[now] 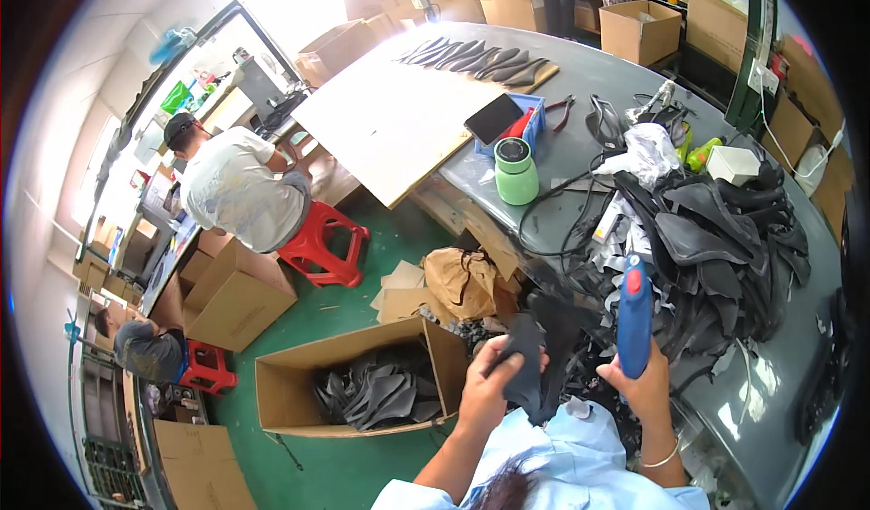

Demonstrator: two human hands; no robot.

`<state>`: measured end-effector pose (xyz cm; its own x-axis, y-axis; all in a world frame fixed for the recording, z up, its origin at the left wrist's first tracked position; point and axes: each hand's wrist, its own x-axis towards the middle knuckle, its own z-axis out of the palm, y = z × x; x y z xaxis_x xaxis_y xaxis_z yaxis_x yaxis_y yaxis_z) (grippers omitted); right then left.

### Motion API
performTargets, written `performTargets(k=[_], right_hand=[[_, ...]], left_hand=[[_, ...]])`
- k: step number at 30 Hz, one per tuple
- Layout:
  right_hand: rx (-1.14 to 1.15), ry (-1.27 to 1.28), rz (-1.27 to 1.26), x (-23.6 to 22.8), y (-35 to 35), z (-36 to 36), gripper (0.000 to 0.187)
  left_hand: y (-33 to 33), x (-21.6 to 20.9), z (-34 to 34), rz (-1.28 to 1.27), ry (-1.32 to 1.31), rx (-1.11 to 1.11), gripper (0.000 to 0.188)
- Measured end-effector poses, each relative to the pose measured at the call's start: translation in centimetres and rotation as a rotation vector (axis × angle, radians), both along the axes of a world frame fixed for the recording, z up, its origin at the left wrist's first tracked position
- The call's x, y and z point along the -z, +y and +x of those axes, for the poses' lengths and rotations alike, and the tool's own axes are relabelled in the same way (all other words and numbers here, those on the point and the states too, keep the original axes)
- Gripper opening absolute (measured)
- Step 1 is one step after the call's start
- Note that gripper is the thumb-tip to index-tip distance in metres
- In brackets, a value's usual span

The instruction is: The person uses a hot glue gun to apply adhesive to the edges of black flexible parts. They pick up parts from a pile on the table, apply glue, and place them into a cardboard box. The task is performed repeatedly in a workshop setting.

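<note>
My left hand [483,390] is closed on a flat black curved piece [524,365], thumb on its face, close to my body. My right hand [643,389] grips a blue handheld tool [635,324] with a red button; its working end is not clear to me. A large heap of black curved pieces [707,238] lies on the grey table [770,401], beyond and right of the tool. Below my left hand, to the left, an open cardboard box [349,336] holds more black pieces [385,392].
A green bottle [517,179], a blue bin [536,120] and red-handled pliers [564,111] stand or lie farther back. A black cable [535,229] loops across the table. A row of black pieces [480,60] lies on a pale board [372,116]. Two people sit on red stools [317,243] at left.
</note>
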<state>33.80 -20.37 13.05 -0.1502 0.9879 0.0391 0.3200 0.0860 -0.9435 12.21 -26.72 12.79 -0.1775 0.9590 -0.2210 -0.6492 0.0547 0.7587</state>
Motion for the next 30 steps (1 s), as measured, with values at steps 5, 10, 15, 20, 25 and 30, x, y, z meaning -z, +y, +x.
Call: performTargets(k=[5, 10, 15, 20, 25, 30], right_hand=[[-0.128, -0.092, 0.132, -1.7, -0.4, -2.0, 0.047], [-0.153, -0.024, 0.148, -1.9, -0.4, -3.8, 0.044], [-0.167, -0.092, 0.159, -1.5, -0.4, -3.6, 0.040], [-0.182, -0.306, 0.330, -0.4, -0.9, -4.2, 0.038], [-0.205, -0.390, 0.387, 0.2, -1.8, -4.6, 0.039], [-0.172, -0.389, 0.326, 0.5, -1.5, -4.9, 0.041]], left_hand=[[-0.6, 1.5, 1.8, 0.012, 0.401, -0.100, 0.024], [-0.9, 3.0, 4.8, 0.048, 0.082, -0.191, 0.019], [1.0, -0.6, 2.8, 0.234, 1.019, -0.293, 0.024], [2.7, -2.0, 1.2, 0.339, 1.591, -0.155, 0.015], [3.4, -0.6, 1.2, 0.327, 1.842, -0.106, 0.015], [3.6, 0.3, 1.3, 0.323, 1.677, -0.251, 0.019]])
